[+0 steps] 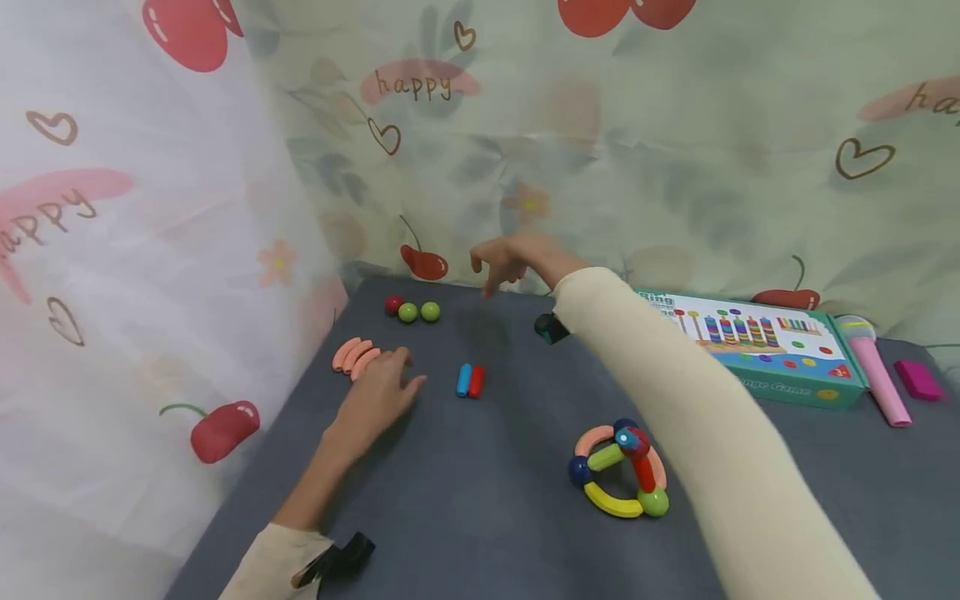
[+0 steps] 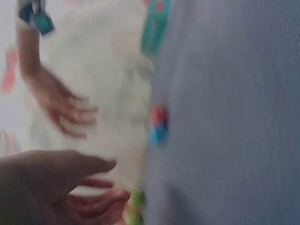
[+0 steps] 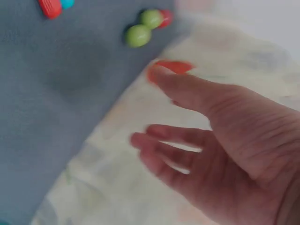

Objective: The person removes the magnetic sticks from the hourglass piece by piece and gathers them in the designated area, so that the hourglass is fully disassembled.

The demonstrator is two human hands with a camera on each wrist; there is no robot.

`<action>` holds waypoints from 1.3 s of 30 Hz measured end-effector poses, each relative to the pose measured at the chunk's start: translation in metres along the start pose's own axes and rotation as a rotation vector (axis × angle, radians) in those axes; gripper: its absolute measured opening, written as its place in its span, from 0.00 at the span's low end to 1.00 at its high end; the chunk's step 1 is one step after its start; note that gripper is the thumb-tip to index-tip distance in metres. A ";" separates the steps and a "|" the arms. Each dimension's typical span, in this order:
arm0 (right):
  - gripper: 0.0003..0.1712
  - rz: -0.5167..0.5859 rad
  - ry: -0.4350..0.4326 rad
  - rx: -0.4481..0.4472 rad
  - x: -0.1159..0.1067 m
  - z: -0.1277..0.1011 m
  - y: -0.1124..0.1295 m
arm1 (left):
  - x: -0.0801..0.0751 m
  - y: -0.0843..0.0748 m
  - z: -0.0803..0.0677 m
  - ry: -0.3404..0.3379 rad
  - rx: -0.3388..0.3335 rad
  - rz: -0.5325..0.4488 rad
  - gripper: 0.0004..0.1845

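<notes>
My left hand (image 1: 377, 393) hovers over the left side of the table, its fingers overlapping several peach curved pieces (image 1: 349, 354) in the head view. Nothing shows between its loosely bent fingers in the left wrist view. Farther back, my right hand (image 1: 512, 257) is raised near the rear edge with the arm stretched forward. The right wrist view shows its thumb and fingers apart and empty. One red ball and two green balls (image 3: 138, 36) lie at the back left. A blue rod (image 1: 464, 380) and a red rod (image 1: 477, 382) lie side by side between the hands.
A built ring of coloured rods and balls (image 1: 615, 507) sits beside my right sleeve. Behind that arm are a game box (image 1: 795, 386), a pink toy microphone (image 1: 881, 379) and a magenta block (image 1: 918, 380). Printed cloth (image 1: 480, 167) rises along the back and left edges.
</notes>
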State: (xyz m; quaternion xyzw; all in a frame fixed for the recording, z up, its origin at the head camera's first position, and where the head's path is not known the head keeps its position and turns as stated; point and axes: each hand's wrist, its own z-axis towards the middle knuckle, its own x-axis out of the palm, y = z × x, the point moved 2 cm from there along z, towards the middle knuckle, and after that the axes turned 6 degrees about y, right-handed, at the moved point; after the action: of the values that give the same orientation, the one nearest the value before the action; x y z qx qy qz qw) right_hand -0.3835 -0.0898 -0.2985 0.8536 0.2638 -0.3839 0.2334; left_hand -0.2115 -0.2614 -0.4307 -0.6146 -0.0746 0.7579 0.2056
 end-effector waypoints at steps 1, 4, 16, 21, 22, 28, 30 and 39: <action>0.32 -0.018 0.020 -0.033 0.000 -0.011 -0.003 | 0.002 -0.017 0.003 0.051 0.079 -0.040 0.13; 0.32 -0.041 0.055 -0.182 0.011 -0.047 -0.008 | 0.011 -0.070 0.007 0.195 0.311 -0.133 0.14; 0.25 0.175 0.091 -0.365 0.113 -0.183 -0.061 | 0.043 -0.199 0.016 0.388 0.680 -0.410 0.25; 0.22 0.289 0.128 -0.367 0.156 -0.187 -0.084 | 0.067 -0.209 0.016 0.355 0.693 -0.396 0.21; 0.20 0.298 0.130 -0.370 0.162 -0.186 -0.088 | 0.071 -0.210 0.017 0.347 0.698 -0.394 0.20; 0.16 0.352 0.122 -0.430 0.179 -0.165 -0.099 | 0.076 -0.210 0.027 0.321 0.726 -0.417 0.17; 0.17 0.361 0.094 -0.429 0.179 -0.159 -0.102 | 0.076 -0.208 0.032 0.317 0.730 -0.422 0.17; 0.28 0.429 0.066 -0.352 0.186 -0.141 -0.119 | 0.077 -0.203 0.055 0.376 0.692 -0.415 0.17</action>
State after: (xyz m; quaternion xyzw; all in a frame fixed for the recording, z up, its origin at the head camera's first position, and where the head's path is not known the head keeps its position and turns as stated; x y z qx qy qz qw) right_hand -0.2779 0.1355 -0.3827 0.8482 0.1472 -0.2462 0.4453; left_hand -0.2320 -0.0394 -0.4129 -0.6088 0.1006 0.5559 0.5570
